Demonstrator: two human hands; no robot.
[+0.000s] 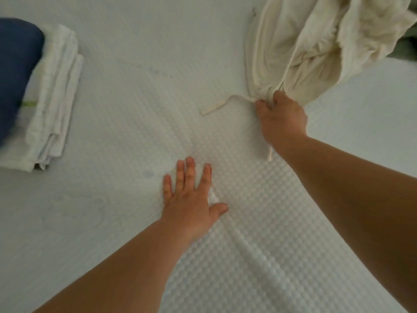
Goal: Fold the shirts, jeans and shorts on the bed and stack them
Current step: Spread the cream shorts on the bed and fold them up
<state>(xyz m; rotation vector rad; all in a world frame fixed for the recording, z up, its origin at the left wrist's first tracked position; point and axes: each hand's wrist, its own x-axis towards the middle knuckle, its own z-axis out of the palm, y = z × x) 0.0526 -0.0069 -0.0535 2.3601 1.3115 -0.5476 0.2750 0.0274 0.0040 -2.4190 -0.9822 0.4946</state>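
Right hand (282, 118), far side of the bed (135, 86), fingers curled tight round a bunched edge of a cream garment (316, 41); likely the waistband of drawstring shorts, judging by the flat cord (223, 103) trailing left from the fist and a second cord end showing under the wrist. Gripped at that edge probably to drag the piece toward the open middle of the bed for spreading. Rest of the cream garment heaped and crumpled beyond the knuckles, up toward the top right corner, with a scrap of green cloth (404, 48) just behind it. Left hand (191, 199) flat on the textured white cover, fingers straight and slightly spread, thumb out to the side, holding nothing; likely bracing the body or smoothing the landing spot. Gathered edge inside the right fingers, bulk of the fabric just past them, well apart from the left fingertips. Folded stack at far left: white folded pieces (52, 98) below, dark blue folded piece (15, 71) on top, partly cut off by the frame edge. By the look of it, part of the folding done, cream piece next, not yet laid out flat.
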